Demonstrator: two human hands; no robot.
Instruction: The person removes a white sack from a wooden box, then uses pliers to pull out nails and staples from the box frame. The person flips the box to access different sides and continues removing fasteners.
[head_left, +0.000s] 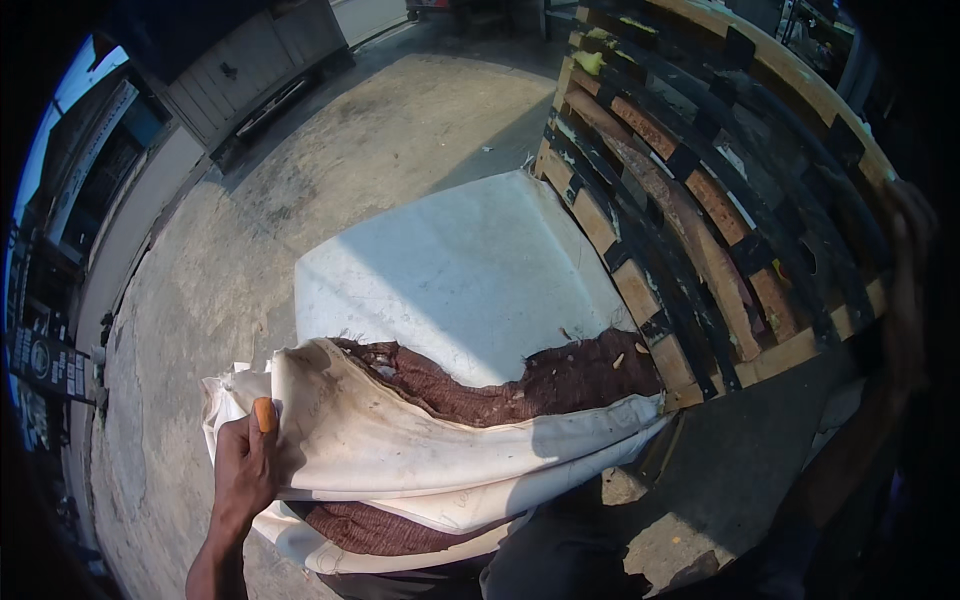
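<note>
My left hand (250,460) is closed round the bunched left end of an off-white, leather-like cover (400,455). An orange covering or patch shows on its thumb. The cover is folded back, baring a strip of brown, fibrous padding (590,378) with torn edges. Beyond that strip lies a white panel (450,270), half in shade. More brown padding (380,527) shows under the near folds. On the right stands a wooden frame (780,365) strung with black straps. My right hand (908,235), in shadow, grips the frame's outer edge; its fingers are partly hard to see.
Worn concrete ground (180,310) surrounds the work. A large pale box-like body (245,70), perhaps a vehicle's, stands at the far left. A dark sign (50,360) is at the left edge. My dark-clothed leg (560,555) is close below the cover.
</note>
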